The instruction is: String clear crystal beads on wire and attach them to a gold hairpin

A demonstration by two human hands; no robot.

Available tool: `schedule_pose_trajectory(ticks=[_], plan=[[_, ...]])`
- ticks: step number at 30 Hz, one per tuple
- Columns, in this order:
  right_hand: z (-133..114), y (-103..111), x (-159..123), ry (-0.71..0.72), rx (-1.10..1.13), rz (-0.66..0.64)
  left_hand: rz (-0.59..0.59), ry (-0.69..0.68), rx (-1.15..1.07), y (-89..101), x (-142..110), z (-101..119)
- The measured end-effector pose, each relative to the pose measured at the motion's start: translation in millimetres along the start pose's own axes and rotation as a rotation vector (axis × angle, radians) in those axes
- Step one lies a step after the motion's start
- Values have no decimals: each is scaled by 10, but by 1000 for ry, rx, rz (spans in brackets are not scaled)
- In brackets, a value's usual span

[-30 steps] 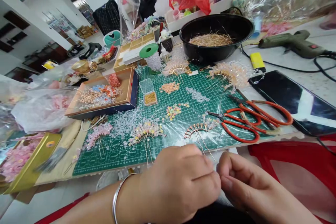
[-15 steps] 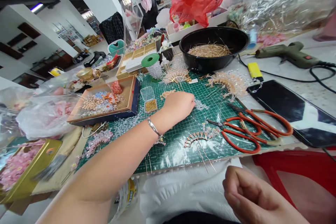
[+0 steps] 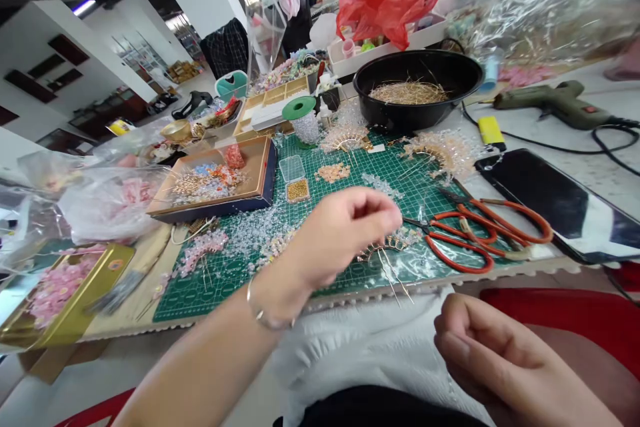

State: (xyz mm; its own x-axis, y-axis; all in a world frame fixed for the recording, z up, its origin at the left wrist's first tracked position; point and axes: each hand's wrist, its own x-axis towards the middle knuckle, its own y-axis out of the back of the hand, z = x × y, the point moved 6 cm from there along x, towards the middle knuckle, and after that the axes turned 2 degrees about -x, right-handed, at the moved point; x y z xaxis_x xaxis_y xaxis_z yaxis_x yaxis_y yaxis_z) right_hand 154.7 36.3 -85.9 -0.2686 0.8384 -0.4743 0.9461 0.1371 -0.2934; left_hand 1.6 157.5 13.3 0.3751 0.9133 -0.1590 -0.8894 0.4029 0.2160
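Observation:
My left hand point(image 3: 345, 233), with a silver bangle point(image 3: 260, 313) at the wrist, is over the green cutting mat point(image 3: 230, 293). Its thumb and index finger are pinched; whatever sits between them is too small to make out. Just beneath the fingertips lies a gold hairpin point(image 3: 385, 248) with a fan-shaped top and two long prongs past the mat's edge. Clear beads point(image 3: 383, 185) and peach flower-like pieces point(image 3: 333, 173) lie beyond. At lower right, in front of the table, my right hand point(image 3: 510, 360) has its fingers curled and thumb pressed against them; anything inside is hidden.
Orange-handled pliers point(image 3: 460, 260) lie right of the hairpin, beside a dark phone point(image 3: 565, 207). A black bowl point(image 3: 370, 110) of gold wires stands behind. Leftward are a small box of gold beads point(image 3: 298, 189) and an open cardboard box point(image 3: 270, 180). A glue gun point(image 3: 550, 103) rests at far right.
My left hand has drawn back from the clear beads towards me, to above the hairpin, and its pinch now shows. The right hand stays curled in about the same place. The view has shifted slightly.

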Motion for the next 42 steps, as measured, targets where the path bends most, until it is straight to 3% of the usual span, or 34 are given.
schedule_pose_trajectory(ticks=[1,3,7,13,27,31,35,39,42], plan=[[-40,-34,-32,27,6,13,-68,110,-277,-121,-211,-87],[-114,-147,-84,87,-8,-23,-92,261,-647,-315,-587,-262],[-190,-422,-172,170,-32,-111,-66,349,-985,-499,-1030,-510],[-121,-618,-298,200,-86,-101,-3,304,-1075,-385,-1297,-544],[-100,-645,-505,308,-362,-76,-5,276,-1078,-441,-1493,-510],[-125,-680,-508,298,-391,-81,35,211,-932,-426,-1509,-506],[-149,-717,-483,259,-415,-143,44,124,-483,-308,-1538,-421],[-63,-662,-406,154,-362,-237,113,-268,178,-150,-1560,-81],[2,-551,-350,113,-301,-230,9,-422,412,-204,-1501,92]])
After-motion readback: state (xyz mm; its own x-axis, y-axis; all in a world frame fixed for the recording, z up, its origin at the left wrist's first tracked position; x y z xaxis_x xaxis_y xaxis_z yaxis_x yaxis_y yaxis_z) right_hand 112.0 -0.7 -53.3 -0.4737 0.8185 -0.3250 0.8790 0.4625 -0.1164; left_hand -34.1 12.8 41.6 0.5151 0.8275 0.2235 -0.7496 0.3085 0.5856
